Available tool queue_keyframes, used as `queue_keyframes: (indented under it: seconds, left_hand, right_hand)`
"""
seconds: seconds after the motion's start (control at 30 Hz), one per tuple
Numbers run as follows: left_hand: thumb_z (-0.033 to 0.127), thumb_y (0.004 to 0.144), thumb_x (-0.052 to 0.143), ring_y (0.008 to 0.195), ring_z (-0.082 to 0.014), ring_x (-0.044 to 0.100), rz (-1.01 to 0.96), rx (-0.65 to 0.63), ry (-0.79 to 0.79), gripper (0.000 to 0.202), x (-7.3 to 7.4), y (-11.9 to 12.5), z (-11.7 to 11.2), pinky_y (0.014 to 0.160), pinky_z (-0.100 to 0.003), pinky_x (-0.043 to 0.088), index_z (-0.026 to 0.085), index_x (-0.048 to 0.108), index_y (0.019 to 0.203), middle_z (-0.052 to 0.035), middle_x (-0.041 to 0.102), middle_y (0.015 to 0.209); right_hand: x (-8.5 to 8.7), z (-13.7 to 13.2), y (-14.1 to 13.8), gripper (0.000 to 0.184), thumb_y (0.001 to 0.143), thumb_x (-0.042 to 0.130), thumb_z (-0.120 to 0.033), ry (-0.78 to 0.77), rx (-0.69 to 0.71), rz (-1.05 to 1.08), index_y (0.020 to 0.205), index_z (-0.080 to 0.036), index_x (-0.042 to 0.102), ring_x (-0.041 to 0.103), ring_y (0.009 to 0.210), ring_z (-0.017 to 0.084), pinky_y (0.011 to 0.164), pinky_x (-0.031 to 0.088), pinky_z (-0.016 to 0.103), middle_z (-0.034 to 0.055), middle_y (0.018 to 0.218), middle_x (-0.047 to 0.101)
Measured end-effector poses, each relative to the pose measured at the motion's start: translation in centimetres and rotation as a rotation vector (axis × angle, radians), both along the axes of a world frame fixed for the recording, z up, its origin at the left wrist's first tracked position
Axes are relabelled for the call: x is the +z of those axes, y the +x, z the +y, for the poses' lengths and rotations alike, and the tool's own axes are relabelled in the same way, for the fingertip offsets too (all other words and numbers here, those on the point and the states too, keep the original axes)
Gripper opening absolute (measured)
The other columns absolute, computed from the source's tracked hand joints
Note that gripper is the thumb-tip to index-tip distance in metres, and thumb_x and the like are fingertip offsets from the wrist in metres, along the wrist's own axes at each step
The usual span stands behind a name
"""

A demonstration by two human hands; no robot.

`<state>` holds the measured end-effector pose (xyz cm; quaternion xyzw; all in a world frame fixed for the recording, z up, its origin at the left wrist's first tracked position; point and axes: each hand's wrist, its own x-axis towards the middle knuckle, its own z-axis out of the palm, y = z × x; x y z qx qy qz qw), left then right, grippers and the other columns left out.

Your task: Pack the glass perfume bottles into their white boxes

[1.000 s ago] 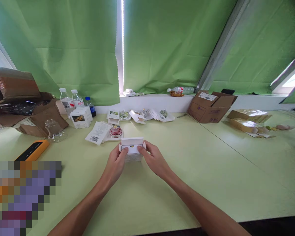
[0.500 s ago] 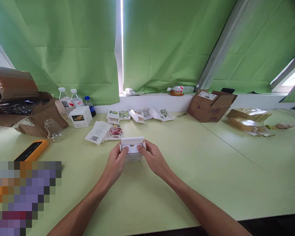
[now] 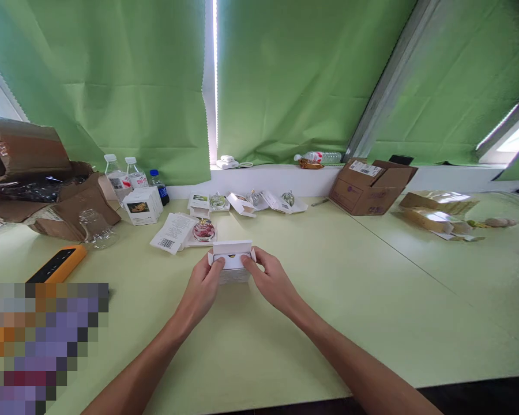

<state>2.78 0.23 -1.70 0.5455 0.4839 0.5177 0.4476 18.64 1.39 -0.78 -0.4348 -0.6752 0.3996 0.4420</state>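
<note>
A small white cardboard box [image 3: 233, 275] is held between my two hands, its top flap raised and its side flaps spread. A white insert with a small notch shows in its mouth; what lies deeper is hidden. My left hand [image 3: 204, 280] grips the left side, thumb on the top edge. On the opposite side my right hand [image 3: 269, 276] grips likewise, its thumb at the rim. Just beyond the box lies a round glass ornament with red filling [image 3: 203, 230] on a white tray, beside a flattened white carton with a barcode [image 3: 173, 231].
Several opened white cartons [image 3: 242, 205] with clear ornaments line the table's back. A white box [image 3: 142, 206], bottles [image 3: 116, 176] and a large torn carton [image 3: 64, 202] stand left. At right are a brown cardboard box [image 3: 358, 190] and opened packaging [image 3: 436, 216]. An orange-and-black case [image 3: 60, 265] lies near left.
Almost nothing differs. Both hands keep their hold on the white box, which has barely shifted; the whole view has moved very slightly.
</note>
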Motion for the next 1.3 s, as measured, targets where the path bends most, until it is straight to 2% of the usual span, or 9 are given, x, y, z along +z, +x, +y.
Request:
queue_keyframes:
  seconds: [0.3,0.43,0.8,1.3]
  left_hand:
    - [0.033,0.088,0.046,0.08,-0.0178,0.058,-0.019,-0.034,0.041,0.033,-0.45,0.02,0.28,0.07,-0.024,0.043,0.016,0.064,0.11,-0.0032,0.068,0.095]
    - [0.033,0.088,0.047,0.082,-0.0176,0.058,-0.03,-0.038,0.016,0.033,-0.36,0.01,0.37,0.072,-0.024,0.043,0.016,0.064,0.11,-0.0036,0.068,0.097]
    - [0.036,0.089,0.049,0.086,-0.0186,0.059,-0.013,-0.061,0.042,0.036,-0.36,-0.25,0.42,0.073,-0.024,0.043,0.015,0.062,0.114,-0.0043,0.068,0.1]
    - [0.037,0.092,0.044,0.095,-0.019,0.058,-0.001,-0.104,0.051,0.041,-0.19,-0.02,0.16,0.08,-0.025,0.043,0.016,0.053,0.127,-0.0058,0.064,0.116]
  right_hand:
    - [-0.08,0.18,-0.08,0.029,0.088,0.048,-0.039,-0.05,0.008,0.042,0.101,-0.019,0.065,0.058,0.086,0.02,0.074,0.045,0.029,0.0033,0.094,0.067]
    - [-0.19,0.27,-0.15,0.028,0.089,0.048,-0.038,-0.085,0.03,0.102,0.102,-0.019,0.065,0.059,0.088,0.02,0.075,0.045,0.028,0.003,0.095,0.067]
    - [-0.52,0.48,0.15,0.027,0.09,0.047,-0.04,-0.085,0.032,0.076,0.094,-0.019,0.063,0.059,0.086,0.02,0.072,0.044,0.028,0.0026,0.091,0.067]
    - [-0.56,0.36,0.12,0.029,0.091,0.046,-0.039,-0.068,0.062,0.088,0.102,-0.019,0.063,0.056,0.084,0.018,0.071,0.043,0.026,0.0023,0.091,0.065]
